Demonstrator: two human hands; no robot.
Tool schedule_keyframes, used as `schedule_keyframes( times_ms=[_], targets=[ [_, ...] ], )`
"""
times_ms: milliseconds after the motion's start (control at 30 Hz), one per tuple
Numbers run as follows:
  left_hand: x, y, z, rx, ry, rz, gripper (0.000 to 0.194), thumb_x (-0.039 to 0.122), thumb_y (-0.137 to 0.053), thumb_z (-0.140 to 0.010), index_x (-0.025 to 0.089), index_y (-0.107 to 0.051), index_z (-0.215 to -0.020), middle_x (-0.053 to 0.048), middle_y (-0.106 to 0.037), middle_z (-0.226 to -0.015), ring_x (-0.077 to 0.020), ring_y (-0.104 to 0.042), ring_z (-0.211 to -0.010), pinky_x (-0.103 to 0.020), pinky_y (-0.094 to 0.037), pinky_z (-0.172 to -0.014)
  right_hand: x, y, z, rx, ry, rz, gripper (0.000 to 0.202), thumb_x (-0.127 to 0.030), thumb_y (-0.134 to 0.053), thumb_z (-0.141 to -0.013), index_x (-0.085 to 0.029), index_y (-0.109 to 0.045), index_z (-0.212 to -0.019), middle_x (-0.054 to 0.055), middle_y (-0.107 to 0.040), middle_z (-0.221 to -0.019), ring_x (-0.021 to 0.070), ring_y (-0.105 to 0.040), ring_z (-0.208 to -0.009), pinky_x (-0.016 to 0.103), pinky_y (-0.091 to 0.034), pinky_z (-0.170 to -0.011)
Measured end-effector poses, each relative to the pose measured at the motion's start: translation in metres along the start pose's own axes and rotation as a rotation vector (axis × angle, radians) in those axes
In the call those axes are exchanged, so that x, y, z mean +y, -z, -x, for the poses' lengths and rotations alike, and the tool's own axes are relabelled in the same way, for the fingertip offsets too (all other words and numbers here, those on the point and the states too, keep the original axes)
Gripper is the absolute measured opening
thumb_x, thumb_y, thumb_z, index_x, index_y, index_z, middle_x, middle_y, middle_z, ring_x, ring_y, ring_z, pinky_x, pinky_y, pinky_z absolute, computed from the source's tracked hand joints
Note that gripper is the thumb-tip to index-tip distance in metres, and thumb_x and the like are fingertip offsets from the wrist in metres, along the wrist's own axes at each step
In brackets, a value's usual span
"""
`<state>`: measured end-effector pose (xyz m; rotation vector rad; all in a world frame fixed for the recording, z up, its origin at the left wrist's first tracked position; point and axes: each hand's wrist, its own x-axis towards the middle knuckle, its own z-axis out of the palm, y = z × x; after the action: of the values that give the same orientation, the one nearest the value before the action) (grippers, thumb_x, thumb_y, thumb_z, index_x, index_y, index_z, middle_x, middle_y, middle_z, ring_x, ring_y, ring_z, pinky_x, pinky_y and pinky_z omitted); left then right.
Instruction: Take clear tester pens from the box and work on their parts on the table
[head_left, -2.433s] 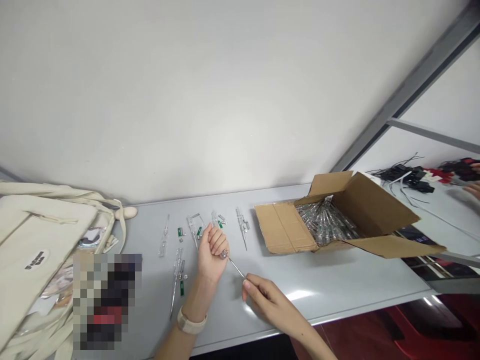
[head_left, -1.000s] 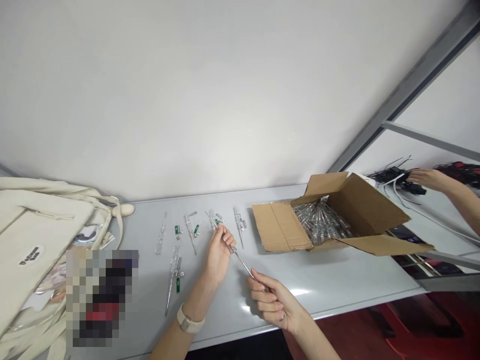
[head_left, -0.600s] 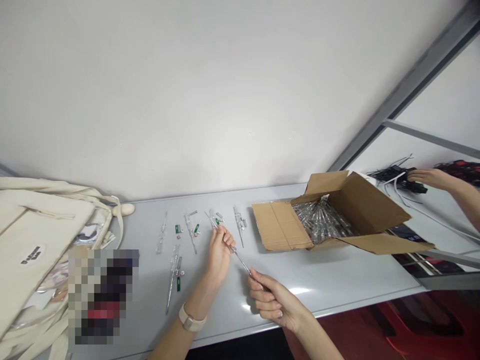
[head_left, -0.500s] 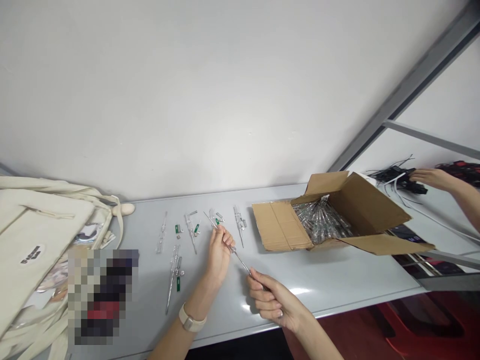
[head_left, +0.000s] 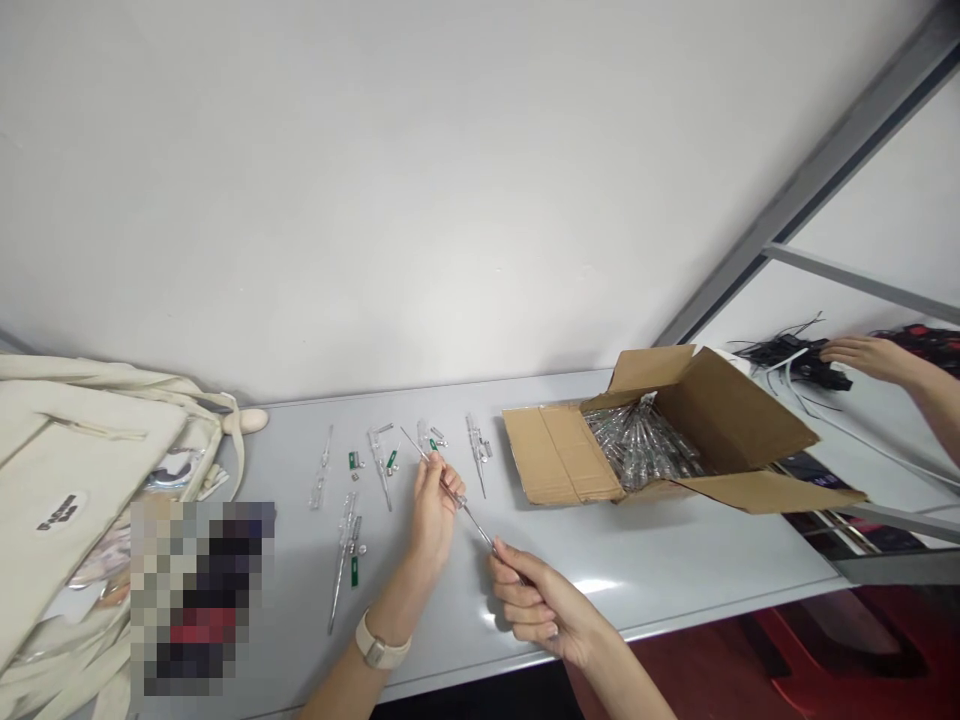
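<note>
A clear-handled voltage tester screwdriver (head_left: 414, 443) is gripped in my left hand (head_left: 436, 505), its thin metal shaft pointing up and left. My right hand (head_left: 531, 602) is wrapped around a screwdriver (head_left: 478, 525), whose metal shaft runs to the lower end of the tester; the exact contact is too small to tell. Taken-apart testers lie left of my hands: a clear one with a long shaft (head_left: 339, 580), a green circuit board (head_left: 355, 572), and several small metal parts. Another clear tester (head_left: 477, 455) lies to the right of my left hand.
An open cardboard box (head_left: 559, 455) full of clear testers (head_left: 645, 440) stands on the grey table (head_left: 660, 570). On the left lies a cream bag (head_left: 82, 450) beside a pixelated patch. At the far right, another person's hand (head_left: 862, 355) touches black cables (head_left: 795, 362) behind a metal frame.
Both hands, with the tester and screwdriver, have shifted slightly left. Their grips look the same, and the parts on the table lie as before.
</note>
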<state>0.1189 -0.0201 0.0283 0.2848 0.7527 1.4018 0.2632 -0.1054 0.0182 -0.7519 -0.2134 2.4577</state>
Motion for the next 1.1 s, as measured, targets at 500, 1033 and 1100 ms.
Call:
schedule_keyframes(
  times_ms=[500,1033,1100],
  targets=[
    [0.001,0.006,-0.005,0.078,0.036,0.019,0.036,0.029,-0.082,-0.070,0.018,-0.049,-0.076,0.006,-0.050,-0.060,-0.0051,-0.046,-0.052,-0.017,-0.037,-0.049,-0.002,-0.007,0.003,0.094,0.023,0.158,0.047,-0.055,-0.067,-0.083,-0.019,-0.039,-0.069,-0.014,-0.023,-0.044,0.0005,-0.008,-0.036,0.014,-0.004,-0.032],
    [0.002,0.006,-0.006,0.041,-0.020,0.009,0.047,0.037,-0.084,-0.068,0.019,-0.041,-0.071,0.010,-0.035,-0.058,-0.0031,-0.035,-0.050,-0.015,-0.035,-0.048,-0.002,-0.020,0.001,0.160,0.081,0.388,0.053,-0.066,-0.061,-0.082,-0.021,-0.036,-0.068,-0.013,-0.018,-0.046,0.0025,-0.007,-0.039,0.018,-0.004,-0.034],
    [0.001,0.006,-0.006,0.059,-0.024,0.005,0.048,0.037,-0.084,-0.067,0.019,-0.040,-0.071,0.010,-0.035,-0.058,-0.0033,-0.036,-0.050,-0.015,-0.035,-0.048,-0.002,-0.023,0.002,0.182,0.099,0.445,0.053,-0.066,-0.059,-0.083,-0.022,-0.035,-0.068,-0.013,-0.019,-0.047,0.0031,-0.007,-0.039,0.019,-0.004,-0.035]
  ],
)
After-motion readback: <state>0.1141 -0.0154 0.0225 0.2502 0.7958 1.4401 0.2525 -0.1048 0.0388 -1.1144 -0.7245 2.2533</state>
